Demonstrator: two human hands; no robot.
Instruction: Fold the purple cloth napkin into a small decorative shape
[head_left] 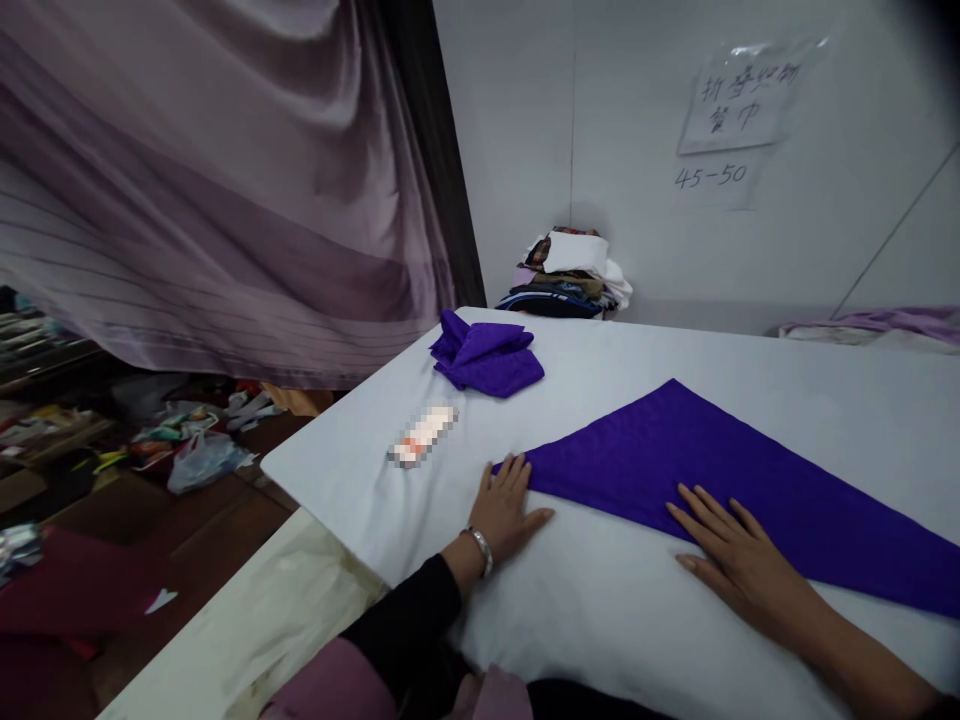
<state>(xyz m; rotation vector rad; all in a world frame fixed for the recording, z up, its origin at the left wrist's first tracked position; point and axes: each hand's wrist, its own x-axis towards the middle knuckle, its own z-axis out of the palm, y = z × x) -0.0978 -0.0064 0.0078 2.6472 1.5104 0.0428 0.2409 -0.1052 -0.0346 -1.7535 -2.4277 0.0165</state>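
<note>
A mauve curtain (247, 190) hangs beside a pale wall (622, 130).

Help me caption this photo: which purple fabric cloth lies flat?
The large triangular purple fabric cloth, with the left hand at one corner; the smaller purple fabric cloth is bunched in folds.

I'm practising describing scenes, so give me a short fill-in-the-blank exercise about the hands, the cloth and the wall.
The right hand lies partly over a spread cloth coloured ____.
The hand with the bracelet is the person's ____ one.
The lower note on the wall reads ____.

Missing words: purple; left; 45-50.
</note>
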